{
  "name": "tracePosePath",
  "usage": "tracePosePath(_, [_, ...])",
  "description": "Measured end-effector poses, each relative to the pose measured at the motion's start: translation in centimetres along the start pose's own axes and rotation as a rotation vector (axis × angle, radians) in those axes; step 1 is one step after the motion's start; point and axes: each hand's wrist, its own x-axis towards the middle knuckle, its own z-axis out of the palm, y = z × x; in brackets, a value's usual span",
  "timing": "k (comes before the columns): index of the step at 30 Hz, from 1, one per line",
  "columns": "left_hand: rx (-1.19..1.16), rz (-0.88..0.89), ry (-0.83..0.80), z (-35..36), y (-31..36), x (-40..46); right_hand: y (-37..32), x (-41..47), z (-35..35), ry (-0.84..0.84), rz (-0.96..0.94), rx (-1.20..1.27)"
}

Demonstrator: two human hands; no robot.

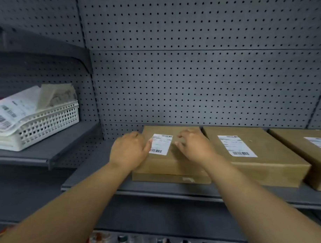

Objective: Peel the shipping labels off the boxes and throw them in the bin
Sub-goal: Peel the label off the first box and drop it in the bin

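Head view puts our two bare hands on the leftmost box (172, 163), a flat brown carton lying at about six o'clock of the frame centre on a grey metal shelf (171, 191). Our left hand (128, 153) rests on the box's left edge, at nine o'clock of its shipping label (161, 144); the thumb tip touches the label's left edge, and we cannot tell whether it has lifted the paper. The other fingers are loosely bent over the box's far left corner. Our right hand (193, 146) sits at three o'clock of that label, fingers bent with their tips down on the cardboard just beside the label's right edge, holding nothing.

At three o'clock of this carton lies a second box (263, 166) with its own label (236, 145) flat on top, the two cartons touching or nearly so. A third box (316, 163) is cut off by the frame's right edge.

At nine o'clock, on a separate shelf, a white perforated basket (46, 124) holds loose sheets bearing barcodes (14, 110). Grey pegboard (194, 77) fills the twelve o'clock area.
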Motion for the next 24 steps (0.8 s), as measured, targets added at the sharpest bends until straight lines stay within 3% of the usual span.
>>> tracePosePath(16, [-0.208,0.112,-0.042,5.0,-4.3,2.9,-3.8,10.6,4.8,-0.264,0.064,-0.128])
tracePosePath(24, [-0.202,0.138,-0.064,5.3,-4.5,3.2,-3.4,13.4,5.7,-0.288,0.0,-0.078])
